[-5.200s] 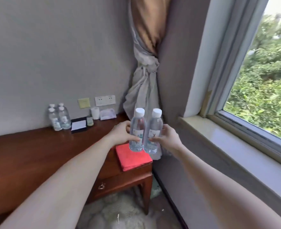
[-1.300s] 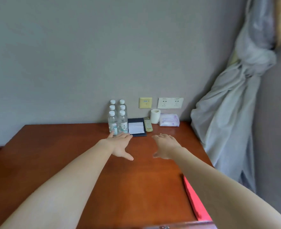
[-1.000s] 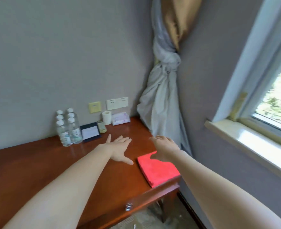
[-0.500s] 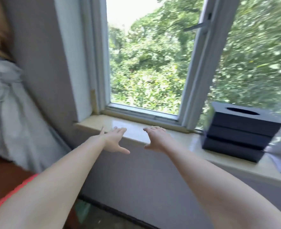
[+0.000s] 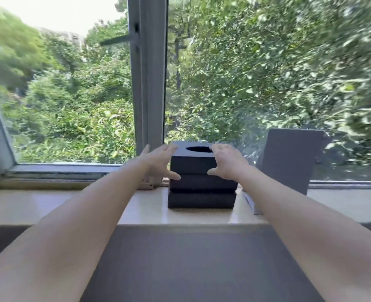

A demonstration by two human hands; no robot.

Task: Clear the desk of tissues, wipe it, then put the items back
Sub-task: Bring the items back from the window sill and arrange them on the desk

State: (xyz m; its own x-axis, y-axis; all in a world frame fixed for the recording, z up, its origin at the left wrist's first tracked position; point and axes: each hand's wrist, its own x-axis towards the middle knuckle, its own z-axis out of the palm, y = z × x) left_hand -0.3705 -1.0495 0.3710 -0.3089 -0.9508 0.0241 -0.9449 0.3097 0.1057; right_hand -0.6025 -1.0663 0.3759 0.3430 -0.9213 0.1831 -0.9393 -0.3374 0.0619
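Since half a second ago the view has swung right onto the black tissue box (image 5: pixel 202 192), and both hands have come in from the bare sill to its upper tier. Now the left hand (image 5: pixel 158 162) is at the left edge and the right hand (image 5: pixel 226 163) over the right top corner. Both have fingers spread and grip nothing; contact uncertain. The box stands on the windowsill (image 5: pixel 71 205), just left of a grey board (image 5: pixel 289 158) leaning on the glass. It has three matte tiers and an oval top opening, no tissue showing. Judgement: clamp low on both sides so the tiers lift together, and keep it level.
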